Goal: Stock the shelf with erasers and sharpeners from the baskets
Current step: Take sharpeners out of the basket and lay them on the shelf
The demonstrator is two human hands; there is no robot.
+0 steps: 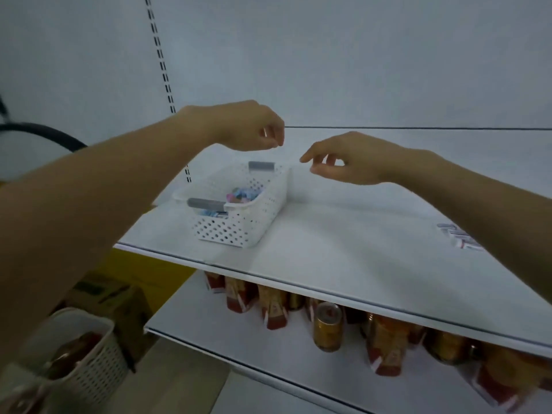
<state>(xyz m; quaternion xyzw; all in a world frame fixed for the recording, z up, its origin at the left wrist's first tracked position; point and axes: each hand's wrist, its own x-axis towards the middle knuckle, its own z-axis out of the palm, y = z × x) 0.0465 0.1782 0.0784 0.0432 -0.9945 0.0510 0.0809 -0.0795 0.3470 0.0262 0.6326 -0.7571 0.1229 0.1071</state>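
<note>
Nearest, low at the left, a cream plastic floor basket (89,372) with a perforated wall holds blurred brownish contents; a cardboard box (119,297) sits just behind it. The lower shelf (239,348) carries gold metal cans (327,327) and red-orange cartons (273,306), partly hidden by the board above. That upper shelf (343,249) is smooth, flat and white. On it, toward the left, stands a rectangular white plastic basket (248,222) with hole-punched walls and grey handles (206,203); small pink and blue pieces (242,195) lie inside, too blurred to tell erasers from sharpeners. A short row of small packs (460,237) lies near the shelf's right edge, half covered by the right forearm. Both hands hover above the shelf, apart from each other; the left hand (248,127), over the basket's far end, has its fingers curled tight to the thumb, and I cannot tell whether they pinch anything; the right hand (352,161) is loosely curled with the forefinger out, holding nothing. Behind is a plain white back panel (328,55) with a slotted upright (161,61).
</note>
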